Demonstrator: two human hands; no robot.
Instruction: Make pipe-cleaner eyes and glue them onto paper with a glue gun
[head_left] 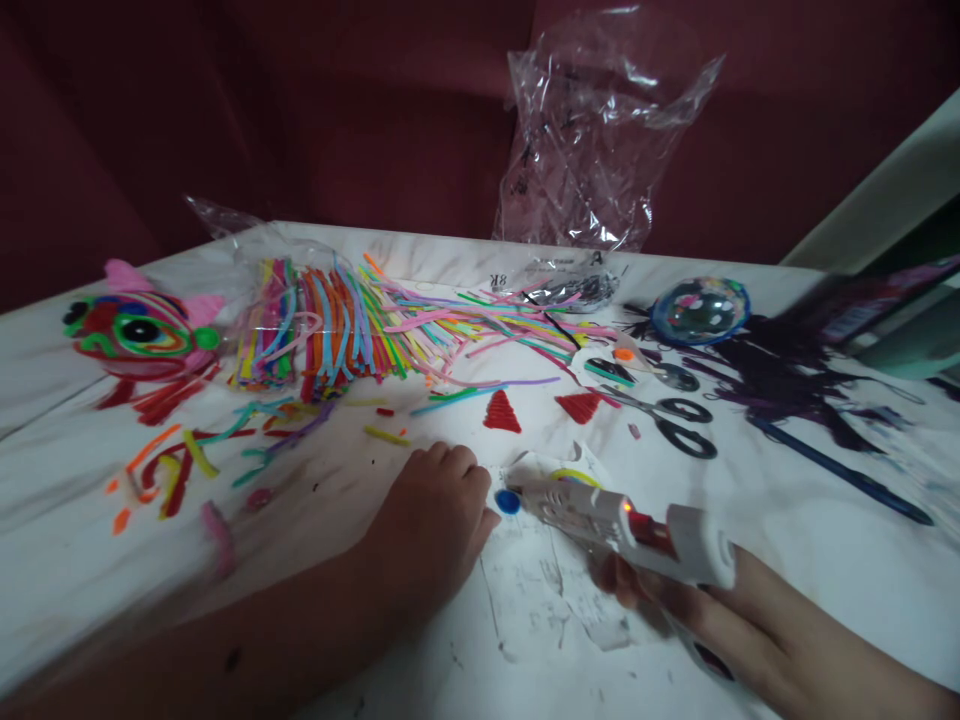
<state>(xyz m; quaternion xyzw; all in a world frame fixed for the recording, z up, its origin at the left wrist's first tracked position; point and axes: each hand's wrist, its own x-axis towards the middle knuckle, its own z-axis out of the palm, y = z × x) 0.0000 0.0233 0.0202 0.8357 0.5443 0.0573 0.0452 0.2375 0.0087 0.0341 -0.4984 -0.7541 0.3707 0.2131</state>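
My right hand (660, 590) is wrapped round a white hot glue gun (600, 520), whose small orange light is lit. Its nozzle points left, right at the edge of a small round blue disc (508, 501). On the disc's other side, the closed fingers of my left hand (442, 510) pinch its left edge; the grip is partly hidden. Beneath lies a torn, marked sheet of paper (540, 590), with a yellow curved strip (576, 477) behind the nozzle. Two red triangles (502, 412) made of strips lie just beyond.
A colourful fish-like craft (142, 325) stands at left, beside bundled pipe cleaners (322, 325) in clear plastic. Cut strips (176, 465) lie scattered before it. Scissors (675, 415), a clear dome (701, 310), dark purple strands (787, 370) and a blue pen (840, 470) lie at right. A clear bag (585, 150) stands behind.
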